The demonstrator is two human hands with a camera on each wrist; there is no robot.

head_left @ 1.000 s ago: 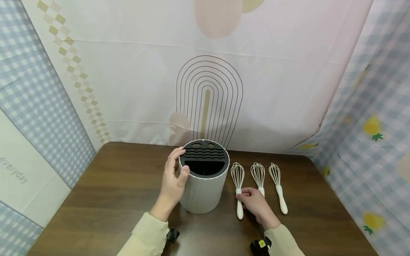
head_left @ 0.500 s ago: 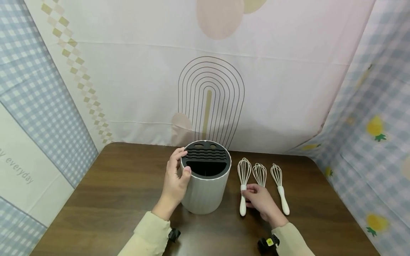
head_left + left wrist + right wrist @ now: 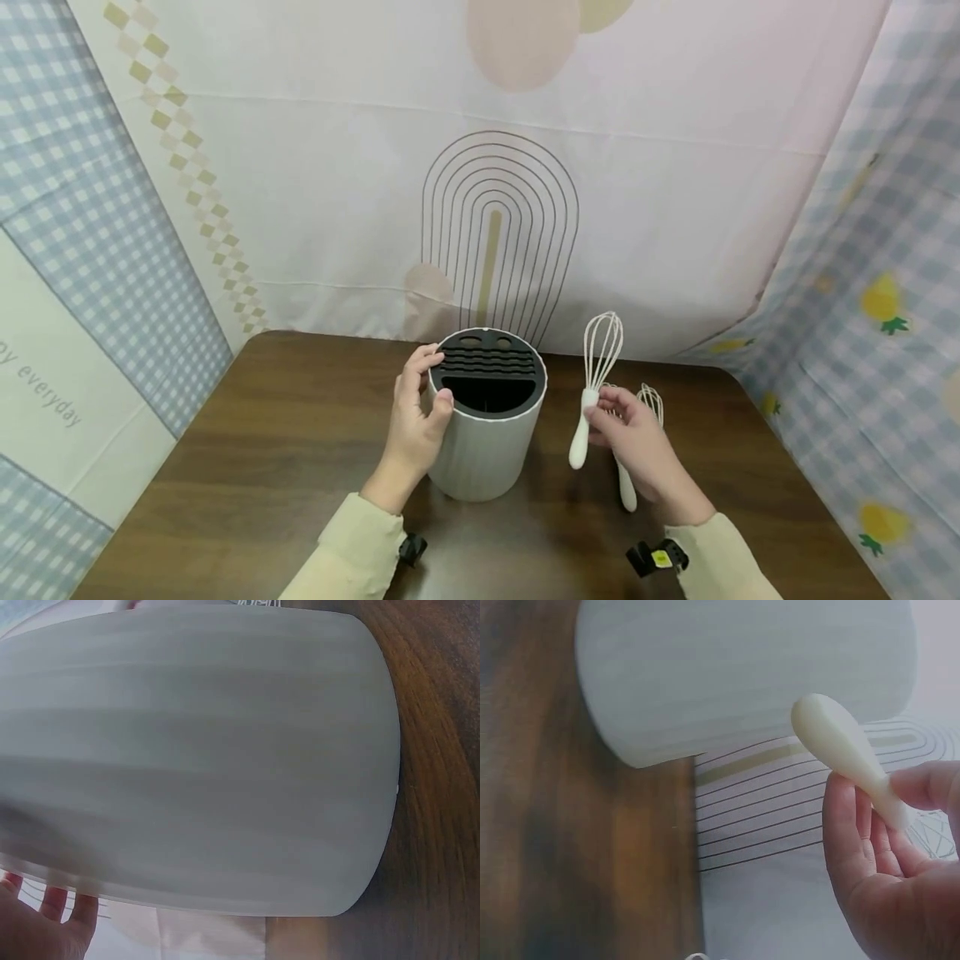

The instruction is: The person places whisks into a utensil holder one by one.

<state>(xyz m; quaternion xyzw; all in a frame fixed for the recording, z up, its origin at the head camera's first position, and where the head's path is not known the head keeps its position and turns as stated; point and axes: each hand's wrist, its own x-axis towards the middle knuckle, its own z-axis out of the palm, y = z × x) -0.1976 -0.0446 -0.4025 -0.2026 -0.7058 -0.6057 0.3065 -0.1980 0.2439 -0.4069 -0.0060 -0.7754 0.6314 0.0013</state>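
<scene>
Pinching a thin-wired, bulbous-handled white whisk (image 3: 590, 397) is the right grip (image 3: 636, 439), while the left grip (image 3: 415, 431) clasps a black-topped holder (image 3: 483, 458).

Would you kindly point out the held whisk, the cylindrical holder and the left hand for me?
Held whisk (image 3: 849, 752), right wrist view: handle.
Cylindrical holder (image 3: 483, 457), head view: outer wall.
Left hand (image 3: 410, 427), head view: middle of the hand.
</scene>
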